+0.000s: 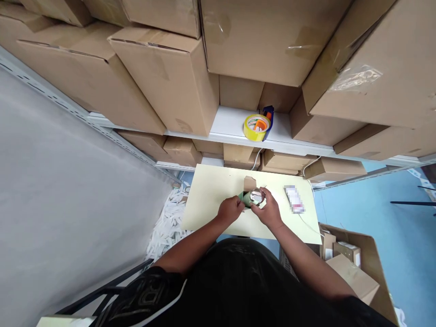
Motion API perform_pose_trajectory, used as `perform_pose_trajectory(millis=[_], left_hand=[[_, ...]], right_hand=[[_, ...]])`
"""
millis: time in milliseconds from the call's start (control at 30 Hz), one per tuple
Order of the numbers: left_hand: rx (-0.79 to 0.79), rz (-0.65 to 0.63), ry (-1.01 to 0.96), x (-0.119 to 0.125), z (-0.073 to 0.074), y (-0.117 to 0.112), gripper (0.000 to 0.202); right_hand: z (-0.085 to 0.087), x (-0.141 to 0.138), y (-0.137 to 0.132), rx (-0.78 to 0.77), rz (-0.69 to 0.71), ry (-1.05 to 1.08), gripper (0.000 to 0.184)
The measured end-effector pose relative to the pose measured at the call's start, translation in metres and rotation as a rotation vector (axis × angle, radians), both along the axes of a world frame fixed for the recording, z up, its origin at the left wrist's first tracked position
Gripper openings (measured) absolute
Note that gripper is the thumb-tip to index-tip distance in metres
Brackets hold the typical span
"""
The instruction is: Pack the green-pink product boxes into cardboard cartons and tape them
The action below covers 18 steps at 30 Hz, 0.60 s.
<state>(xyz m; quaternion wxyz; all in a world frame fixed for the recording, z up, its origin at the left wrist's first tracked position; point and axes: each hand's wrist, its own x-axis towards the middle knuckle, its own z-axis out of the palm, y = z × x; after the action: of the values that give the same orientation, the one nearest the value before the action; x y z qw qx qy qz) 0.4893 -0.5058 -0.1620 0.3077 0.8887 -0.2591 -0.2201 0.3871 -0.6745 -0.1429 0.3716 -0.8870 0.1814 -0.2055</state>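
Observation:
Over the pale table [207, 186], a light green cylinder with a shiny silver round end [256, 196] is tilted toward me; whether it is a cup or a can I cannot tell. My right hand [271, 212] has its fingers curled around the silver end. With closed fingers, my left hand [230, 210] grips the green edge of an opened small carton [240, 196] beside the cylinder. Behind them a brown cardboard flap [250, 183] stands up. How far the cylinder sits inside the carton is hidden by my hands.
A phone-like device [294, 199] with a cable lies on the table's right. On the shelf [231, 120] ahead are yellow tape [255, 128] and a blue dispenser [269, 113] among large cartons [163, 77]. White scraps [166, 225] cover the floor left; a big open box [369, 254] stands right.

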Motion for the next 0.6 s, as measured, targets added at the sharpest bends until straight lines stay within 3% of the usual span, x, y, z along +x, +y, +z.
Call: perform_pose_trajectory(millis=[200,367,500,600], left_hand=[[-0.01,-0.002,0.041,0.002,-0.001,0.0,0.019],[-0.097,0.057,0.236,0.011,-0.015,0.006,0.012],[-0.218,0.052,0.498,0.032,-0.022,0.007,0.078],[-0.323,-0.09,0.634,0.049,-0.019,0.004,0.096]], right_hand=[[-0.044,0.002,-0.003,-0.019,0.174,0.039,0.055],[-0.056,-0.01,-0.003,0.123,0.233,0.087,0.074],[-0.057,-0.022,0.004,0.233,0.11,0.045,0.072],[-0.056,-0.027,0.009,0.197,0.205,0.014,0.059]])
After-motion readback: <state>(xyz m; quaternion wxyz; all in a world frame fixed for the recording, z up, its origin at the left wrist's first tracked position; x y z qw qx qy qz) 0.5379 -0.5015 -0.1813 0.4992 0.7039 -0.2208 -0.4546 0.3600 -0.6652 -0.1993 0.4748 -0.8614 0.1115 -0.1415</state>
